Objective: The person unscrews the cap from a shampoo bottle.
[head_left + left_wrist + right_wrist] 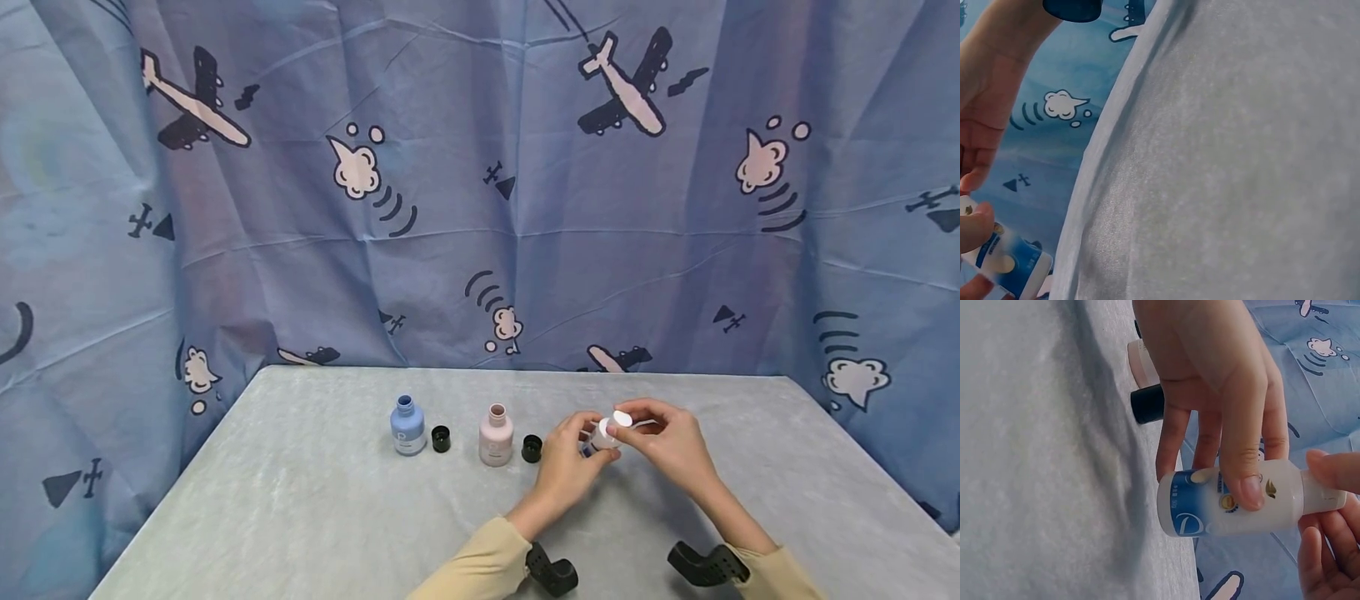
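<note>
A small white bottle with a blue lower end (1200, 522) is held tilted above the table near its right side. My left hand (564, 465) grips its body, thumb on one side and fingers on the other. With thumb and fingers, my right hand (671, 443) pinches the white cap (1324, 497) at the bottle's neck. The cap meets the neck; whether it is screwed tight I cannot tell. In the left wrist view, the bottle's blue label (1019, 265) shows below the left thumb.
Left of my hands stand an uncapped pink bottle (496, 442) and an uncapped blue bottle (408, 432). A black cap (532, 448) lies right of the pink one, another black cap (441, 439) right of the blue one. A patterned blue curtain (450, 200) hangs behind the grey-covered table (300, 517).
</note>
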`<state>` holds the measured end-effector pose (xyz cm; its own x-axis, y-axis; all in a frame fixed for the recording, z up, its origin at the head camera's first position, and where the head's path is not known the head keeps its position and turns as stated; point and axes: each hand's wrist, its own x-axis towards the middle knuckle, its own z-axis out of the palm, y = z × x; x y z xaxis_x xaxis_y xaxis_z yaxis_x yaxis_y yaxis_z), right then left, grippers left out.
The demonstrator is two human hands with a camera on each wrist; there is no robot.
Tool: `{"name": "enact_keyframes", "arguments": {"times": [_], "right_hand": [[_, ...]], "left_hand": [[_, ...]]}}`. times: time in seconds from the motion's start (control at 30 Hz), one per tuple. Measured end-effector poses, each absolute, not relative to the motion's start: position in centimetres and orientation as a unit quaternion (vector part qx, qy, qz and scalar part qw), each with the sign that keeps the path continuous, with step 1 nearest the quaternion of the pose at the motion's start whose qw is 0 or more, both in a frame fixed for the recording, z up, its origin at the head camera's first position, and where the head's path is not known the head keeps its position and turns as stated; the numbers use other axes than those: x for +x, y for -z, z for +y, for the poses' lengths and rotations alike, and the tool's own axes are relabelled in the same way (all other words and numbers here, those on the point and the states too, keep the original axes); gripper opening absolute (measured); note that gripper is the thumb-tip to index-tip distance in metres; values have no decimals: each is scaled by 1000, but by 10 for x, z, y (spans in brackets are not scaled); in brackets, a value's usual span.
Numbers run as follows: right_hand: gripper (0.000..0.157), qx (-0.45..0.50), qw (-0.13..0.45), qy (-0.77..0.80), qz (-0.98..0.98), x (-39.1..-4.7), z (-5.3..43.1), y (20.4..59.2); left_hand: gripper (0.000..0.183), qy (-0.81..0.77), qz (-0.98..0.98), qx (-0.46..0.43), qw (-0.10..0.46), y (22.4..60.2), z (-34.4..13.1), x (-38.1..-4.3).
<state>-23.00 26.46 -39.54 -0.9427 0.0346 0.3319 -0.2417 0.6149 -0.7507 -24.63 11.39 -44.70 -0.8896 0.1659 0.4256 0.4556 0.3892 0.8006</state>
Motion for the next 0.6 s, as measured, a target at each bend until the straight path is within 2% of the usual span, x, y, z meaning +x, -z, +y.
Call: {"name": "enact_keyframes", "arguments": {"times": [0.6], "right_hand": [[29, 80, 192, -419, -884, -229, 267, 393]], "left_hand": [[40, 502, -829, -224, 106, 440, 111, -247]]}}
